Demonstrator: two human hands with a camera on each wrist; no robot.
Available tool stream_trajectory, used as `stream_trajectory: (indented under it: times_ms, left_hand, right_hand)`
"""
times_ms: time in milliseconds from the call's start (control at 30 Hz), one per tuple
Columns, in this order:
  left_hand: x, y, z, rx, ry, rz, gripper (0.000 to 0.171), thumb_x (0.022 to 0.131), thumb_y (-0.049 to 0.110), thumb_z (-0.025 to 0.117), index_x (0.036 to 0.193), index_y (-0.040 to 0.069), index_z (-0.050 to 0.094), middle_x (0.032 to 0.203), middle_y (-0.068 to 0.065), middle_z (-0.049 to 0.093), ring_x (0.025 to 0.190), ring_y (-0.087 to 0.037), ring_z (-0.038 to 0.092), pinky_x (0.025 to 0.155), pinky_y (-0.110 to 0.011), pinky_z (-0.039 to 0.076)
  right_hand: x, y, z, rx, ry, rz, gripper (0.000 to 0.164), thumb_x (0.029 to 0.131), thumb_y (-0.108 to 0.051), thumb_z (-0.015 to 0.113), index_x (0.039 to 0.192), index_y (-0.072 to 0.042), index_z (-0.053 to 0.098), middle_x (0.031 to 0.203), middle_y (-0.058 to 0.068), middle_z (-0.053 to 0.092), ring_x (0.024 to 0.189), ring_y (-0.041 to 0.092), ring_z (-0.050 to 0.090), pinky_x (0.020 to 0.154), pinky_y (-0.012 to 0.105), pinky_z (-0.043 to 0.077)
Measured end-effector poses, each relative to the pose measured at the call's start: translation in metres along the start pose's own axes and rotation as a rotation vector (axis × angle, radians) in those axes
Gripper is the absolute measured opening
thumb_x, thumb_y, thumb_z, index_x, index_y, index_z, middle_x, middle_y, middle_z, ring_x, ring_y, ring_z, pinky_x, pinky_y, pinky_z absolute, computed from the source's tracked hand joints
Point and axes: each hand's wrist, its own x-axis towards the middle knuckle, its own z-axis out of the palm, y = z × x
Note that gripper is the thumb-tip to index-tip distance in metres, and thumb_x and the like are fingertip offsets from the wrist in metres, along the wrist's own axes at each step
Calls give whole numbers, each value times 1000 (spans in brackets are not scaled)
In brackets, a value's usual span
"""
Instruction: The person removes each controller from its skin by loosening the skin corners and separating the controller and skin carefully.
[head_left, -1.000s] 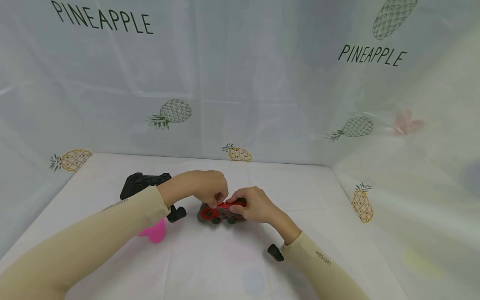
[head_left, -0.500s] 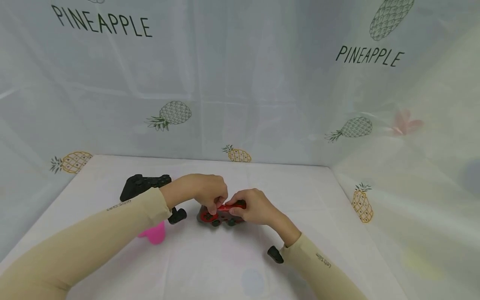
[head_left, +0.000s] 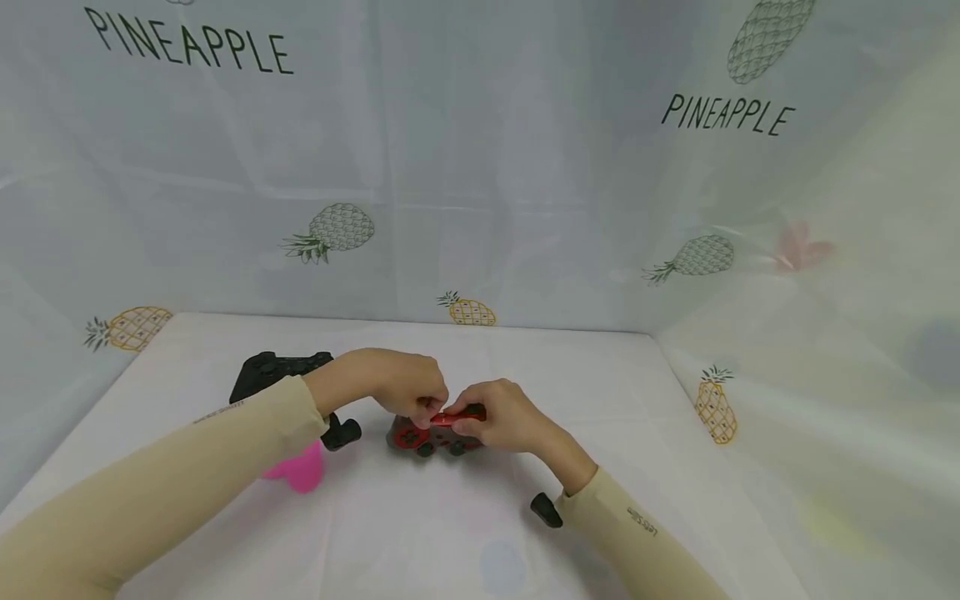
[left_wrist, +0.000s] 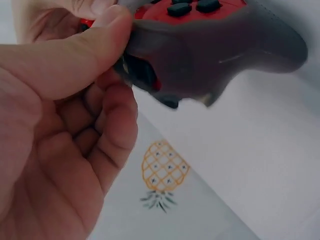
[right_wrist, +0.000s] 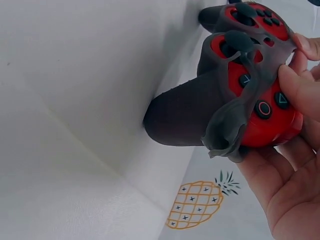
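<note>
A red game controller (right_wrist: 274, 129) with dark buttons and sticks stands tilted on the table, its handles downward. A grey, soft rubbery cover (right_wrist: 227, 131) is partly on it; at the face-button side it is pulled back and bunched, baring the red shell. My left hand (head_left: 408, 387) pinches the cover's edge near the shoulder buttons, as the left wrist view shows. With thumb on top and fingers beneath, my right hand (head_left: 498, 414) grips the controller's bare red end. In the left wrist view, the cover still surrounds the directional-pad side.
A black game controller (head_left: 273, 371) lies at the back left, partly behind my left forearm. Nearer, a bright pink object (head_left: 303, 468) shows below that sleeve. White cloth (head_left: 420, 525) covers the table, and a pineapple-printed sheet (head_left: 480, 167) hangs behind and to the right.
Both hands keep their hold on the controller and cover, with only slight shifts and a small tilt of the controller. The whole head view has slid a little left.
</note>
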Motion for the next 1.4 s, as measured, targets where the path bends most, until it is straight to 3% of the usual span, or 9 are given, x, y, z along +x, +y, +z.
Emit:
stream_trajectory:
  times_ms: [233,400,633,733,867,1133,1400]
  left_hand:
    - [-17,-18,9,-80,117,68,22,98,19,78,82,20,63,75,10,61,69,-4,51,68,-25,46]
    - [-33,-32,31,-103,263,137,19,101,18,74,88,20,60,77,13,54,73,-3,48,71,-26,45]
    - [-50,-44,64,-102,419,113,20,101,20,74,90,24,58,83,17,52,79,-2,50,73,-23,48]
    - [-52,-48,74,-120,486,141,20,100,19,75,90,23,58,82,16,51,79,-1,50,71,-23,48]
    - [-53,-52,83,-171,531,170,20,99,17,75,89,22,58,82,16,52,77,-1,50,69,-22,47]
    - [-58,-61,110,-221,542,173,24,97,12,77,88,23,58,82,18,51,74,3,47,67,-21,45]
    - [-51,-62,108,-206,639,136,22,97,19,79,90,28,60,83,19,54,76,0,50,66,-23,46]
  right_hand:
    - [-1,3,-2,-10,-6,14,17,96,-15,80,112,-19,83,100,-12,77,74,5,56,66,24,45]
    - [3,5,0,-4,-5,23,17,97,-17,79,114,-20,82,104,-12,77,81,6,59,70,26,47]
    - [5,5,0,4,-5,59,17,98,-19,79,115,-22,83,106,-10,78,85,7,60,73,28,48]
    - [5,4,-1,8,-1,70,17,98,-19,79,115,-23,83,108,-9,78,90,7,62,77,29,49]
    - [4,6,-1,18,0,87,17,99,-20,78,115,-24,82,111,-9,78,94,7,64,82,32,51]
    - [4,7,-1,13,-2,92,18,99,-20,77,116,-25,82,115,-8,78,101,9,66,88,35,51]
    - [8,6,0,5,4,80,19,101,-19,74,119,-20,81,119,-3,78,105,13,68,90,35,55]
